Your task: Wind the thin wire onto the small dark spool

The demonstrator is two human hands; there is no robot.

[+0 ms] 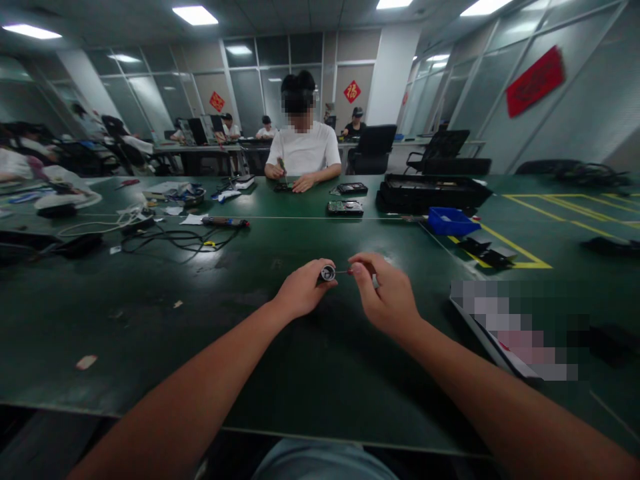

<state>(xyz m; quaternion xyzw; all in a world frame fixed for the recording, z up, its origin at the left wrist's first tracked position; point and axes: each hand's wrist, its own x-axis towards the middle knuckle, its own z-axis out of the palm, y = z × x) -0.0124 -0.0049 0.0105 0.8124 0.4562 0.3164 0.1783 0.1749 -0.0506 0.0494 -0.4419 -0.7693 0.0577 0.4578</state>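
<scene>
Over the middle of the green table, my left hand (301, 291) is closed around a small round metal cylinder (328, 273), whose open end faces me. What lies inside that end is too small to make out. Just to the right, my right hand (389, 295) pinches a thin tool (344, 271) with a narrow metal shaft and a red part at the fingertips, like a small screwdriver. The shaft points left and its tip reaches the cylinder's rim. My right fingers hide most of the tool's handle.
A person (303, 147) works across the green table (200, 373). Two hard drives (345, 208), a long black case (433, 193) and a blue bin (451, 221) lie beyond my hands. A corded electric screwdriver (226, 222) and cables are left. A partly blurred tray (493, 337) sits right.
</scene>
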